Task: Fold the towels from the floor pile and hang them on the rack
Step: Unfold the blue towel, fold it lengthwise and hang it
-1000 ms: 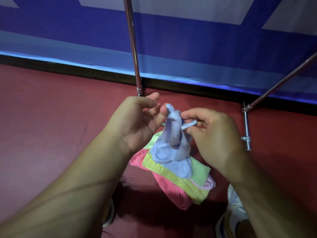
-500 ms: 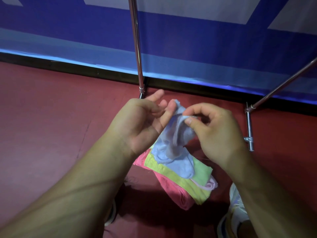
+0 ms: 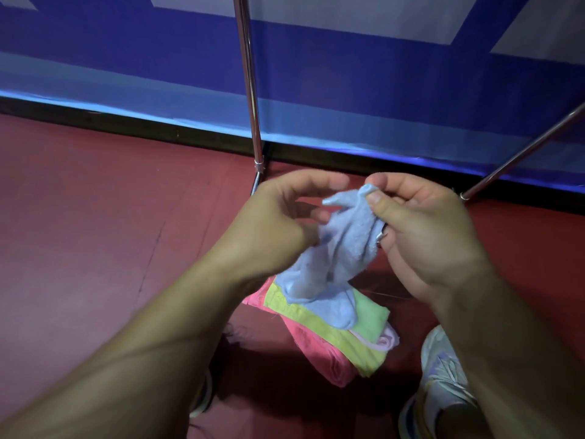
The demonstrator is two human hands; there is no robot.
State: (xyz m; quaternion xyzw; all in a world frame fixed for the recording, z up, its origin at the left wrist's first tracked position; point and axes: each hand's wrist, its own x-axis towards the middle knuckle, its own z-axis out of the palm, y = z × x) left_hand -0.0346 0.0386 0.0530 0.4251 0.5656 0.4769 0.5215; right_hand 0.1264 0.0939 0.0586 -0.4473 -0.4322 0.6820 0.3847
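Note:
A small light blue towel (image 3: 345, 245) hangs bunched between my hands above the floor pile. My right hand (image 3: 424, 229) pinches its top corner between thumb and forefinger. My left hand (image 3: 281, 226) is against the towel's left side, fingers curled and blurred; its grip on the cloth is hidden. Below lies the pile (image 3: 354, 340): a green towel (image 3: 368, 315) over a yellow, a pink and a pale lilac one. The rack's chrome upright (image 3: 250, 90) rises behind my hands, and a second slanted bar (image 3: 525, 150) runs up to the right.
The floor (image 3: 95, 232) is dark red. A blue and white wall banner (image 3: 348, 74) with a black base strip stands just behind the rack. My two shoes (image 3: 443, 384) are at the bottom, either side of the pile.
Both hands have shifted the blue towel: my right hand has moved up to pinch a corner, and my left hand has slid along the cloth's left side. The towel has opened out a little.

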